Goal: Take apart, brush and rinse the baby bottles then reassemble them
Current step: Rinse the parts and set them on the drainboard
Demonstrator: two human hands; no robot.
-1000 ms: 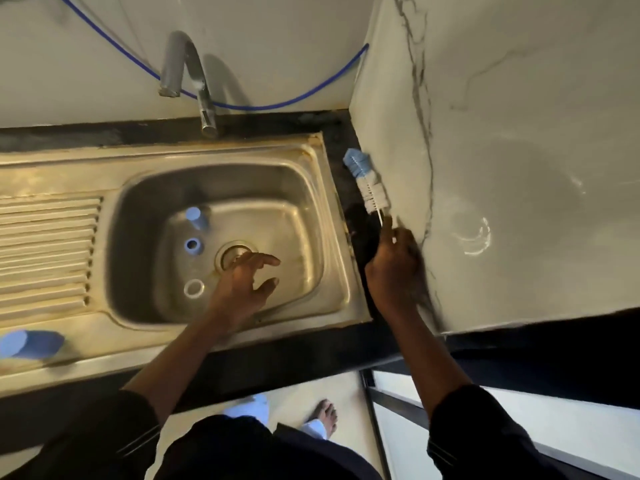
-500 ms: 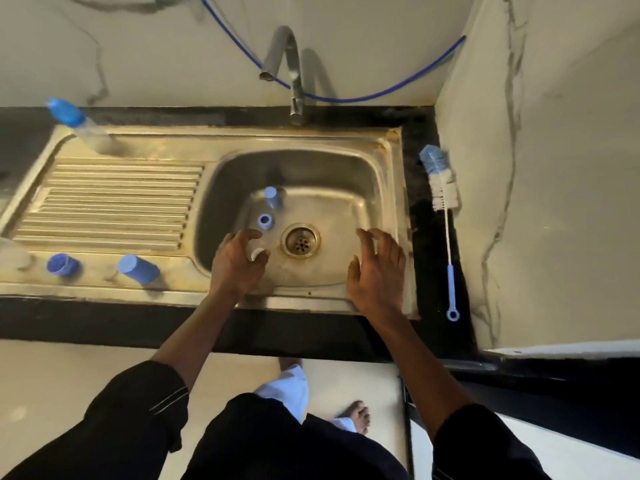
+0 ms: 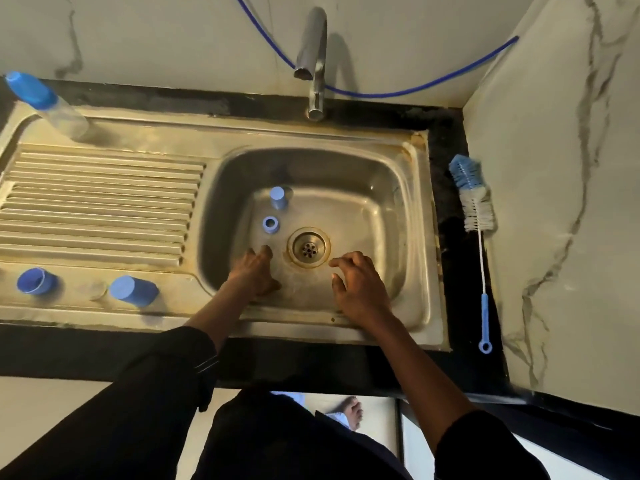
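While both hands are held inside the sink (image 3: 242,136), one at each side of the drain (image 3: 308,247), four loose blue bottle parts, one bottle and one brush are shown.

Left hand (image 3: 254,275): placed just left of the drain, fingers bent down onto the basin floor. Whether anything is pinched beneath them cannot be told.

Right hand (image 3: 360,289): held just right of the drain and nearer the person, fingers loosely curled, thumb apart from them, nothing held.

Two blue parts are seen in the basin, beyond and left of the drain. One standing cap (image 3: 277,197) is set on end, and one ring (image 3: 270,224) is laid flat, hole upward, between that cap and the left hand.

Two more blue parts are laid on the draining board, far left of the drain: one lying cap (image 3: 133,289) on its side, and one collar (image 3: 34,280) farther left, its open mouth visible.

One bottle (image 3: 45,103), clear with a blue top fitted, is set at the board's back corner, farthest left of the drain.

One brush (image 3: 474,216) is laid on the black counter right of the drain, bristles away from the person.

One tap (image 3: 313,60) is mounted straight beyond the drain, and one blue hose (image 3: 415,88) is run along the wall behind it.
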